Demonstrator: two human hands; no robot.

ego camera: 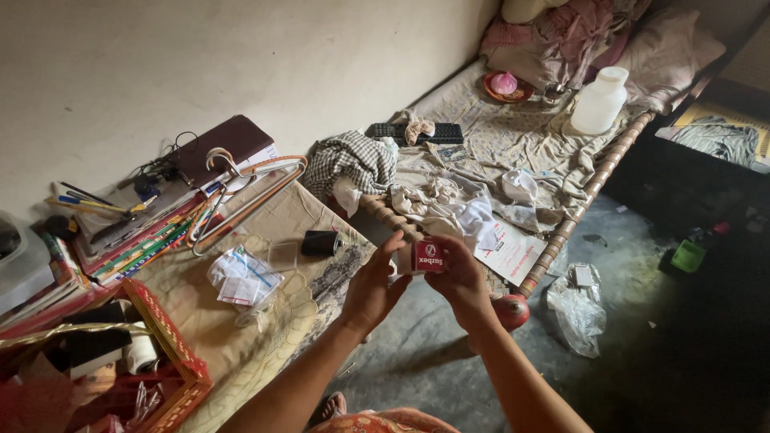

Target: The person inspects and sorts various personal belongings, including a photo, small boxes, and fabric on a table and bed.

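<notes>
Both hands raised between bench (265,321) and bed (513,136): left hand (373,285) and right hand (464,277) together gripping small red box (427,256), black spool (321,243) on bench nearby

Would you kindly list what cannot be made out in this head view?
- Small red-and-white cardboard box: its contents; the left hand and right hand cover its sides.
- Orange plastic crate: cut off by the bottom-left edge.
- Floor at right: too dark to read.
</notes>
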